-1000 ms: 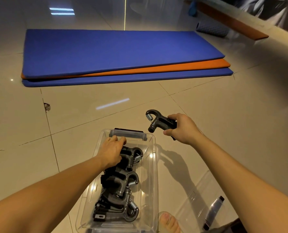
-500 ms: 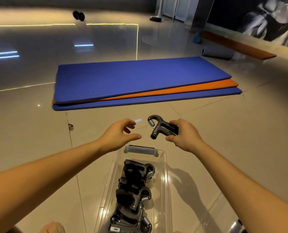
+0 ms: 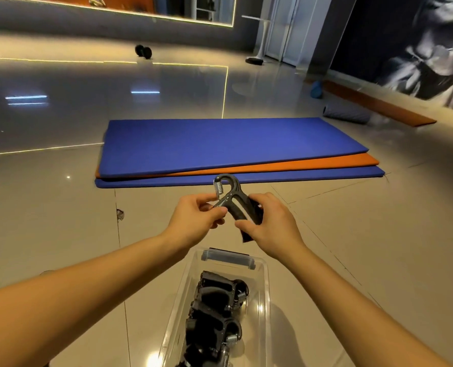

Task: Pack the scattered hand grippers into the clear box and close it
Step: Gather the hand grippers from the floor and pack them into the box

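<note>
A black hand gripper (image 3: 232, 198) with a steel spring is held in the air above the far end of the clear box (image 3: 265, 292). My right hand (image 3: 271, 223) grips its two handles from the right. My left hand (image 3: 196, 217) pinches it near the spring end with thumb and fingertips. The clear box stands open on the tiled floor below my wrists. Several black hand grippers (image 3: 214, 311) lie packed in a row inside it. A grey latch (image 3: 228, 257) sits on the box's far rim. The lid is out of view.
A stack of blue and orange exercise mats (image 3: 230, 149) lies on the floor beyond my hands. A rolled grey mat (image 3: 346, 114) and an orange board lie by the right wall. Dumbbells (image 3: 144, 51) sit far back. A small dark scrap (image 3: 120, 214) lies on a tile joint.
My left hand left the box, rose and took hold of the gripper held by my right hand. The view tilted upward, so the box now sits lower in the frame.
</note>
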`<state>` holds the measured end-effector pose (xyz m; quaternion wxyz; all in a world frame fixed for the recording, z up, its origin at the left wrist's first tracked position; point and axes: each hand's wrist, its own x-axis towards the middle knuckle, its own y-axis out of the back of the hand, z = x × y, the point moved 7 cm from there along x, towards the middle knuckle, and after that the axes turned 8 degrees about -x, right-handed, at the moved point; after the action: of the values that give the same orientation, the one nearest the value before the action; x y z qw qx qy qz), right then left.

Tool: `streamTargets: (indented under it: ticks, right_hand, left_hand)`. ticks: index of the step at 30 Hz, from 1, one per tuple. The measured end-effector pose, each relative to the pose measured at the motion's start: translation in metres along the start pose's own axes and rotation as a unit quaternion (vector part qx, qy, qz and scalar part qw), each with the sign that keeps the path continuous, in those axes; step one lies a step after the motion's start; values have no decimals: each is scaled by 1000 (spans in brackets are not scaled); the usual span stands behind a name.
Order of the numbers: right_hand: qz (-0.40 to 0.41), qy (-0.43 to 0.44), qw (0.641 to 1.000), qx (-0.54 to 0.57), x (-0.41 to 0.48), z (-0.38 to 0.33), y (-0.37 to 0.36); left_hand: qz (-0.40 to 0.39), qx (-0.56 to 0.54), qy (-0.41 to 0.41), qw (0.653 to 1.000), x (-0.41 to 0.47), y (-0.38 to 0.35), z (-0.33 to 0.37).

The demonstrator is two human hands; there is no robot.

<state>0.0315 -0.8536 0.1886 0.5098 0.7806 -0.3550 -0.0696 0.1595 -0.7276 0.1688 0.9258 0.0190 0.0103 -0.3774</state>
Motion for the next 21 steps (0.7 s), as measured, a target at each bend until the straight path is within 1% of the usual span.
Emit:
streamTargets:
  ticks: [3, 6, 10, 13, 15, 17, 19, 21]
  right_hand:
    - [3, -19, 999, 43, 5, 4, 9]
    - [8, -61, 991, 119, 8, 9, 19]
    - [-13, -129, 967, 220, 6, 14, 21]
    - [-69, -204, 940, 265, 1, 20, 13]
    - [-115, -235, 926, 271, -3, 20, 7]
    - [-137, -252, 917, 278, -5, 20, 3]
    - [-134, -261, 911, 292, -5, 22, 2]
    - [-122, -270, 905, 306, -5, 24, 4]
  left_hand:
    - [-3, 91, -66, 994, -1, 10, 12]
    - [-26, 214, -146, 965, -7, 9, 24]
    - [-66, 350, -282, 891, -22, -5, 41]
    - [-97, 429, -383, 812, -34, -15, 49]
    - [-106, 459, -419, 777, -38, -18, 49]
    - [-109, 474, -436, 757, -39, -20, 47]
    - [-109, 477, -454, 745, -40, -21, 47]
    - [-108, 465, -463, 747, -40, -22, 49]
